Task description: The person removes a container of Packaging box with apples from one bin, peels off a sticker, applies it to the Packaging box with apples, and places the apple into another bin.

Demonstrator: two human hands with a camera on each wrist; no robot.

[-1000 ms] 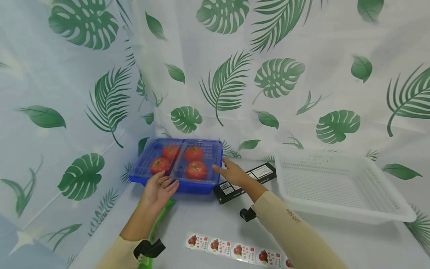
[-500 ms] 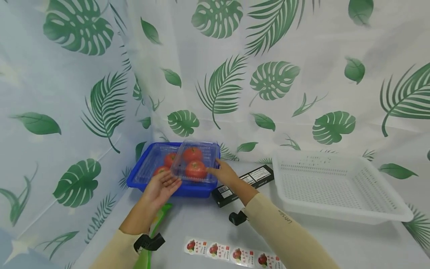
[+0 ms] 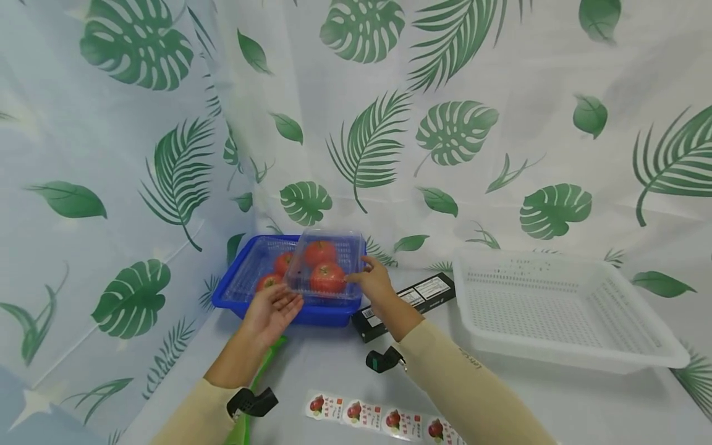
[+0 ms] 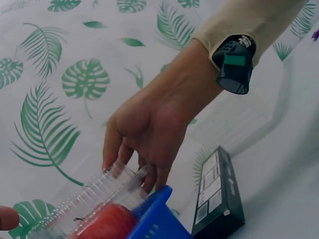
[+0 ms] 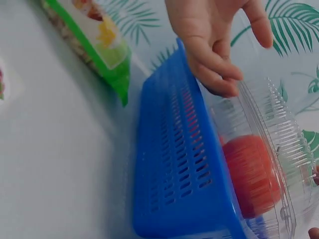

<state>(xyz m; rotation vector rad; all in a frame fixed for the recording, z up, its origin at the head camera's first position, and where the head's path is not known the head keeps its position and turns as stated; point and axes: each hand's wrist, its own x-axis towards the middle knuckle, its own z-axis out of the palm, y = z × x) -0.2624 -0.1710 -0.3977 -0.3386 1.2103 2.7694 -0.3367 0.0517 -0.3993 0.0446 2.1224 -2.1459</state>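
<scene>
A clear plastic clamshell box (image 3: 346, 248) with two red apples (image 3: 327, 278) in it sits tilted over the right half of a blue basket (image 3: 328, 316). My right hand (image 3: 376, 285) holds the box by its right side, and the left wrist view shows that hand's thumb and fingers at the lid edge. By the front left corner of the box is my left hand (image 3: 272, 314), palm turned up and fingers loosely extended; in the right wrist view its fingertips are right at the box's rim. Another clear box (image 3: 248, 272), also with red apples, lies in the basket's left half.
Right of the basket lies a black box (image 3: 414, 303) with white labels. A white perforated basket (image 3: 547, 309) stands farther right. A strip of apple stickers (image 3: 361, 414) is at the front. A green bag (image 5: 107, 52) lies under my left forearm. Leaf-print sheeting hangs behind.
The right clamshell box has come up and tilted away from the left one. My right hand has moved onto its right side; my left hand has shifted slightly right at its front corner.
</scene>
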